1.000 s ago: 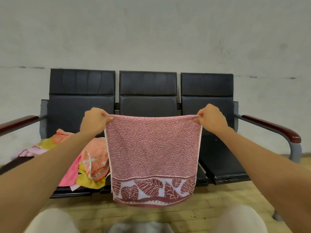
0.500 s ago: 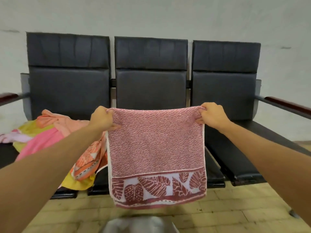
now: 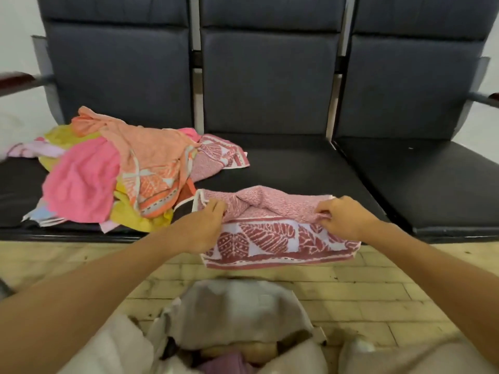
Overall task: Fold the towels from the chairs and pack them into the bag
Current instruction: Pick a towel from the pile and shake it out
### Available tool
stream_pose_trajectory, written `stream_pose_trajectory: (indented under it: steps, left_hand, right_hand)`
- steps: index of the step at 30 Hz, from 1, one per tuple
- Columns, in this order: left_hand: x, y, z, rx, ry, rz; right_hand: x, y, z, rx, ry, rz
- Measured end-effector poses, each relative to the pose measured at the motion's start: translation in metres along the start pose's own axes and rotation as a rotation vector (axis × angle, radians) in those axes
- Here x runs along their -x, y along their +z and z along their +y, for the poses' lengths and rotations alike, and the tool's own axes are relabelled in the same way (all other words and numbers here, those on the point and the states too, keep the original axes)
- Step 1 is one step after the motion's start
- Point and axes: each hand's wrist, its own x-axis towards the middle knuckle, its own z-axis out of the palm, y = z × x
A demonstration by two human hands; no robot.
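Observation:
A red and white towel (image 3: 272, 233) with a leaf border lies half on the front edge of the middle chair seat (image 3: 297, 168), its border end hanging over the edge. My left hand (image 3: 201, 228) pinches its left corner and my right hand (image 3: 344, 217) pinches its right corner. A heap of unfolded towels (image 3: 113, 174), orange, pink and yellow, lies on the left seat, with a second red leaf towel (image 3: 218, 155) at its right side. A grey fabric bag (image 3: 237, 314) stands open on the floor between my knees, with cloth inside.
Three dark padded chairs stand in a row against a pale wall, with wooden armrests (image 3: 16, 78) at the ends. The right seat (image 3: 437, 179) carries nothing. The floor (image 3: 364, 287) is pale brick-pattern tile.
I have lowered the red towel from hanging in the air onto the middle seat's front edge. The camera has tipped down, bringing the bag into view.

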Motion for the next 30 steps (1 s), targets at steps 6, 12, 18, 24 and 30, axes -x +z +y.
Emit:
stream_pose_trajectory:
  steps: [6,12,18,24,30]
  left_hand:
    - [-0.027,-0.005,-0.031,0.115,-0.006,-0.095]
    - [-0.062,0.007,-0.053,0.178,-0.056,0.120]
    - [-0.077,0.001,-0.048,0.292,-0.137,0.345]
    - [-0.054,-0.032,-0.022,0.572,-0.211,0.685]
    - [-0.003,-0.048,-0.022,0.685,-0.175,0.615]
  right_hand:
    - [-0.021,0.002,-0.005,0.007,-0.003,-0.037]
    - [-0.053,0.022,-0.011,-0.035,0.054,0.003]
    - [-0.065,0.013,-0.014,-0.333,0.119,0.186]
    - [-0.048,-0.014,0.002,-0.640,0.253,0.550]
    - [-0.008,-0.024,0.025,-0.574,0.209,0.443]
